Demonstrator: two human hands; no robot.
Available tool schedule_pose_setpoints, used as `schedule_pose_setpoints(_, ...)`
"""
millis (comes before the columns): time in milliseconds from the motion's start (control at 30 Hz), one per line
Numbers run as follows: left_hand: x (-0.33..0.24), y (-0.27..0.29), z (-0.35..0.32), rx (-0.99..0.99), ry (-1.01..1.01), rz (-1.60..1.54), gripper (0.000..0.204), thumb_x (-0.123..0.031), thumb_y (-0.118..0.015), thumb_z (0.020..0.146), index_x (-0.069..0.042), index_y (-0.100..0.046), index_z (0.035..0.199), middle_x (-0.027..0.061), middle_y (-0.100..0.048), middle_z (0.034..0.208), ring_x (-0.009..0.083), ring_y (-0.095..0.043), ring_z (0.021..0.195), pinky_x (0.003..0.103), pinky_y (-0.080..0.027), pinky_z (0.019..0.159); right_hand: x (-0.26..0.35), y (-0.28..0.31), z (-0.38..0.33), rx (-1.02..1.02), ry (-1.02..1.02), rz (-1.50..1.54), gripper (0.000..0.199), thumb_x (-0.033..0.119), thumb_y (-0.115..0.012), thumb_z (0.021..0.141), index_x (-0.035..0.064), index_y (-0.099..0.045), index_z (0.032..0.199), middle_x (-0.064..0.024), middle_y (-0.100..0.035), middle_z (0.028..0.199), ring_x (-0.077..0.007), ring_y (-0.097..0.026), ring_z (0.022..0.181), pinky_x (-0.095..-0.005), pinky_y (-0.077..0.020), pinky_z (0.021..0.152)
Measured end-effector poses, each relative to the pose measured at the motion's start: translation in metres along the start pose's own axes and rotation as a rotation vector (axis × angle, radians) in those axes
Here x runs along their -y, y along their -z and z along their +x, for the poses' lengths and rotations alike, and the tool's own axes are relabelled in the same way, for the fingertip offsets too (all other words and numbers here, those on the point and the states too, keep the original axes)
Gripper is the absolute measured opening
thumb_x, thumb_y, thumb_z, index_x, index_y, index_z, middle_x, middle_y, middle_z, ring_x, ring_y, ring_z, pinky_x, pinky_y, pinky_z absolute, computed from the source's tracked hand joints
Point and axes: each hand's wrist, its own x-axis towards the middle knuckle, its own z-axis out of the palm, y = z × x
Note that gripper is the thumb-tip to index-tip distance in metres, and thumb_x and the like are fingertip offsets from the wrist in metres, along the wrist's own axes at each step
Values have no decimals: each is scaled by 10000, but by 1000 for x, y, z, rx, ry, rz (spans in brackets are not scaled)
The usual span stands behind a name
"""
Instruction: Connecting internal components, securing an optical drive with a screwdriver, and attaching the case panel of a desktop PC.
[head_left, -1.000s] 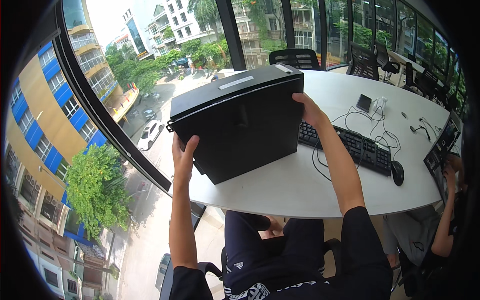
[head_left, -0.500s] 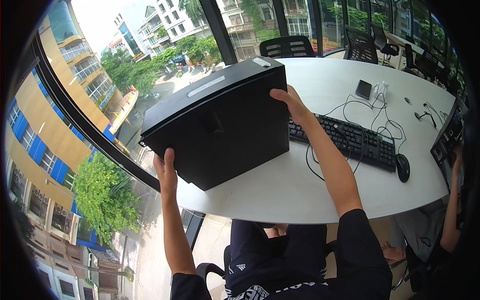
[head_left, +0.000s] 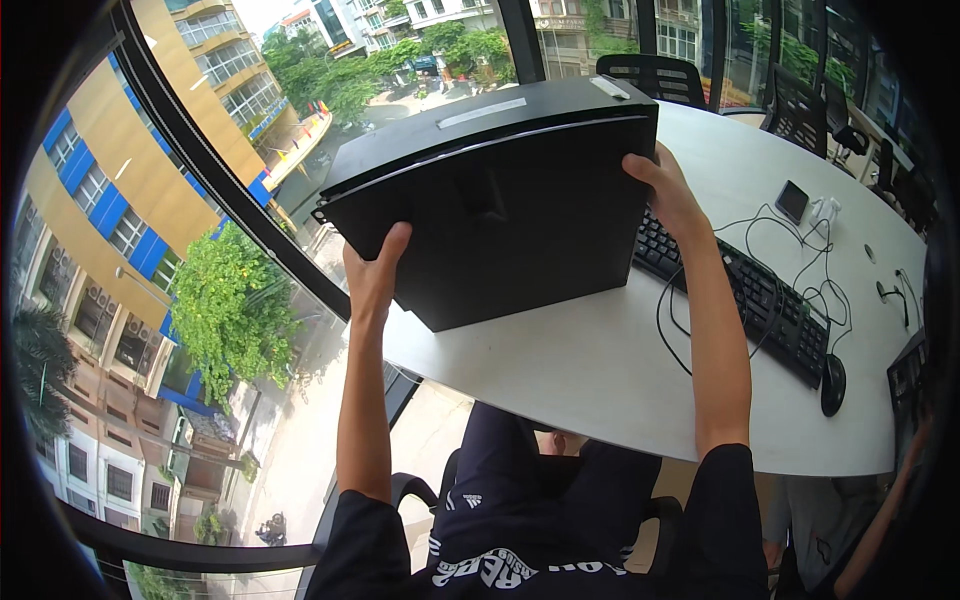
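Note:
A black desktop computer case [head_left: 500, 205] stands on its long side at the near left part of the white table [head_left: 610, 370]. My left hand [head_left: 375, 270] grips its lower left corner, which juts past the table edge. My right hand [head_left: 665, 190] holds its upper right edge. The case leans slightly and its side panel faces me. A black keyboard [head_left: 745, 295] lies just right of the case, partly behind my right forearm.
A black mouse [head_left: 832, 385], tangled cables [head_left: 800, 250] and a small dark device [head_left: 792, 200] lie on the table's right half. Black office chairs [head_left: 655, 75] stand at the far side. Floor-to-ceiling glass with a dark frame [head_left: 230, 200] runs along the left. Another person's arm [head_left: 880, 510] shows at lower right.
The case has come nearer and larger in view over the second, shifting toward the near left table edge with both my hands staying on it.

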Motion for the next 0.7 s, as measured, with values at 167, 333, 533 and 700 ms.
schedule_pose_setpoints(167, 2, -1, 0, -30, -59, -33, 607, -432, -821, 852, 32, -624, 1189, 101, -676, 1064, 198, -633, 972, 329, -507, 868, 6, -8, -2, -49, 7, -78, 797, 504, -866, 725, -46, -607, 1241, -132, -680, 1079, -218, -662, 1045, -299, -492, 956)
schedule_pose_setpoints(333, 7, -1, 2, -48, -171, 28, 513, -391, -831, 853, 24, -656, 1101, 74, -694, 960, 168, -643, 877, 303, -514, 807, 2, -6, 0, -44, 27, -56, 723, 474, -867, 747, -42, -634, 1196, -140, -689, 1056, -225, -674, 1022, -307, -507, 943)
schedule_pose_setpoints(533, 5, -2, 5, -58, -182, 53, 464, -357, -842, 845, 29, -672, 1039, 67, -704, 875, 160, -646, 784, 292, -520, 750, 2, -2, 4, -40, 49, -94, 672, 451, -869, 755, -39, -653, 1160, -132, -701, 1012, -212, -683, 995, -304, -523, 921)
schedule_pose_setpoints(700, 10, -4, 10, -46, -216, 80, 437, -335, -841, 845, 38, -682, 1007, 75, -712, 889, 151, -644, 802, 290, -519, 757, 7, -2, 2, -43, 41, -71, 600, 397, -873, 769, -33, -668, 1134, -111, -710, 996, -193, -688, 966, -288, -525, 911)
